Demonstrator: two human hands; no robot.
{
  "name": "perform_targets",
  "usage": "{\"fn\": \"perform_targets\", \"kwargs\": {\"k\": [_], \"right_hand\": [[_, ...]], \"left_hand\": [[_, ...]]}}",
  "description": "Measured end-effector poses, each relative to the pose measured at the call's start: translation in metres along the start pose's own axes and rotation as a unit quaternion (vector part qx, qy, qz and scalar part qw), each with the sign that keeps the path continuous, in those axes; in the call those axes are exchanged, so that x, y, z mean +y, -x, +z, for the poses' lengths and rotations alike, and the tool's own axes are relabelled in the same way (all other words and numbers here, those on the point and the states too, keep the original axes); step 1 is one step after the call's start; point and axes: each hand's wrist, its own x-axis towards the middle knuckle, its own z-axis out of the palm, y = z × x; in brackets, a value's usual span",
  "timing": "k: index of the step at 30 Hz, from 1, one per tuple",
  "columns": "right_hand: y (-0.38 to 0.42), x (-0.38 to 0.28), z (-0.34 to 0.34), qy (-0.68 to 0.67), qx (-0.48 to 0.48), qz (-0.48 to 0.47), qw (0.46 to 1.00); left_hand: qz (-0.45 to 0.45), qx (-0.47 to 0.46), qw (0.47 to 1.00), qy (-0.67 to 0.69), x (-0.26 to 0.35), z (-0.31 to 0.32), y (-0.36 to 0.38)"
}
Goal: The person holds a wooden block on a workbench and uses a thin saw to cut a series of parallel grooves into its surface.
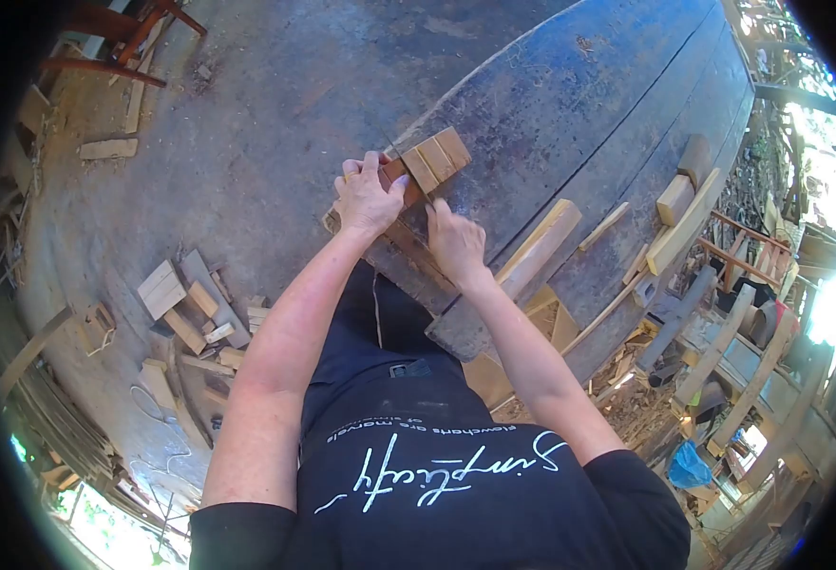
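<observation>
Left hand is clamped over the near end of a row of small wooden blocks at the workbench edge, twelve o'clock from the person. Right hand lies knuckles up on the bench just beside it; its grip cannot be told. A long plank lies at three o'clock of that hand.

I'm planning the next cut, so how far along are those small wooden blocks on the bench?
Done: three small wooden blocks lie side by side on the dark workbench. In hand: the left hand grips the near end of the row while the right hand presses flat beside it. Left: longer offcuts lie loose, untouched.
</observation>
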Motion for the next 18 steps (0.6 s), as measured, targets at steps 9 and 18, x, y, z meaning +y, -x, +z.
{"fn": "perform_targets", "kwargs": {"k": [9,18], "right_hand": [[0.146,0.079,-0.025,0.024,-0.031,0.017,0.999],[0.136,0.076,-0.057,0.001,0.030,0.016,0.999]], "left_hand": [[0.023,0.018,1.000,0.000,-0.005,0.006,0.004],[0.034,0.071,0.994,-0.079,0.012,0.014,0.008]]}}
